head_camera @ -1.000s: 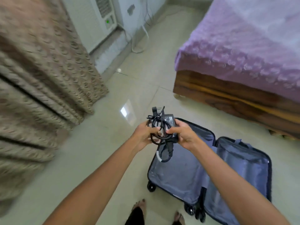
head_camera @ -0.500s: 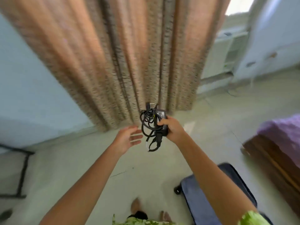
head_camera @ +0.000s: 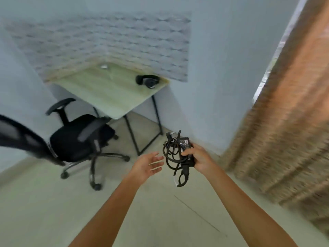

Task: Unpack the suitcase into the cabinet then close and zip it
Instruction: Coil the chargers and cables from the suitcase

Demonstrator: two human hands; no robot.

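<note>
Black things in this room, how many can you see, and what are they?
Chairs: 1, the office chair
Headphones: 1, on the desk, at
Chargers: 1, with its tangled cable, gripped by the right hand at
Total: 3 black things
The left hand holds nothing.

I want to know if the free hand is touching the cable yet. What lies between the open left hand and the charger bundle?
Nothing: in the head view only bare floor shows through the gap between the left hand and the charger bundle gripped by the right hand.
</note>
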